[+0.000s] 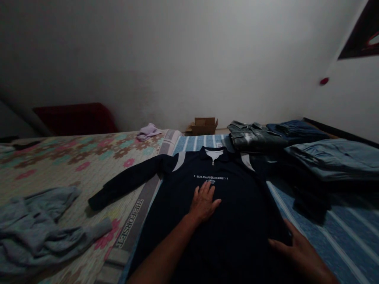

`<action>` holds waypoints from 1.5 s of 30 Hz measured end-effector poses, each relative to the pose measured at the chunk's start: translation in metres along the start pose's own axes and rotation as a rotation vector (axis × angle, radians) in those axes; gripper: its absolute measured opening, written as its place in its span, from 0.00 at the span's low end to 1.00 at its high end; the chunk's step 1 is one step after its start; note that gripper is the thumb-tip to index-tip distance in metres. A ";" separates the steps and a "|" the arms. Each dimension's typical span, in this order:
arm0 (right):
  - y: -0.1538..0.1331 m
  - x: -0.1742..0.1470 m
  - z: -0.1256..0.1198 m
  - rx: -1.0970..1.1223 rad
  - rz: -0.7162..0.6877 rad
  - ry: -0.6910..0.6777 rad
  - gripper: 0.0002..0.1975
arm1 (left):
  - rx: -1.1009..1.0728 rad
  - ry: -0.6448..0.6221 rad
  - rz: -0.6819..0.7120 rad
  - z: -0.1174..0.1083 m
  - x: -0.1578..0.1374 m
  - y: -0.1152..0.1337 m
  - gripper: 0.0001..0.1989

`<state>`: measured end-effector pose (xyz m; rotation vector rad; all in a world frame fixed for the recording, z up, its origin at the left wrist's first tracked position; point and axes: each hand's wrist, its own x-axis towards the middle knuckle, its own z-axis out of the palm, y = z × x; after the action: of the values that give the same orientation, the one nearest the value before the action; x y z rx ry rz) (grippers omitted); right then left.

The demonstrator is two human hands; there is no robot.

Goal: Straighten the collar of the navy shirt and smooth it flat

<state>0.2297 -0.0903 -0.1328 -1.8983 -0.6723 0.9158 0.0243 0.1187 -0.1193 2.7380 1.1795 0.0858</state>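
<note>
Bed (349,228) holds navy shirt (233,213) (spread flat), both hands pressing.

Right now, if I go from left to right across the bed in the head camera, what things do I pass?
Crumpled grey garment → lilac cloth → left hand flat on the navy zip shirt → right hand at the shirt's edge → folded light-blue jeans.

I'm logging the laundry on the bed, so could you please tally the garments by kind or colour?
Navy zip-collar top, spread flat under left hand and right hand: 1
Folded denim pieces: 3
Crumpled grey garment: 1
Lilac garment: 1
Dark garment beneath the denim, kind unclear: 1
Total: 7
</note>
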 end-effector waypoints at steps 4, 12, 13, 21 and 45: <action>-0.006 -0.010 0.001 0.210 0.053 -0.158 0.40 | 0.001 -0.003 0.003 0.000 0.001 0.000 0.28; -0.002 -0.011 -0.007 0.266 0.056 -0.211 0.38 | -0.001 0.002 0.009 0.002 0.002 -0.001 0.27; -0.003 -0.011 -0.007 0.255 0.047 -0.212 0.37 | -0.006 -0.002 0.007 0.002 0.002 -0.001 0.27; -0.014 -0.018 -0.006 0.257 0.101 -0.250 0.33 | -0.017 0.006 0.009 0.001 0.001 0.000 0.27; 0.003 -0.007 -0.014 0.165 -0.004 -0.300 0.27 | -0.013 -0.016 0.000 -0.002 -0.001 0.001 0.28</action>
<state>0.2372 -0.1033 -0.1285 -1.6290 -0.7508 1.2299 0.0243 0.1177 -0.1171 2.7226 1.1704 0.0708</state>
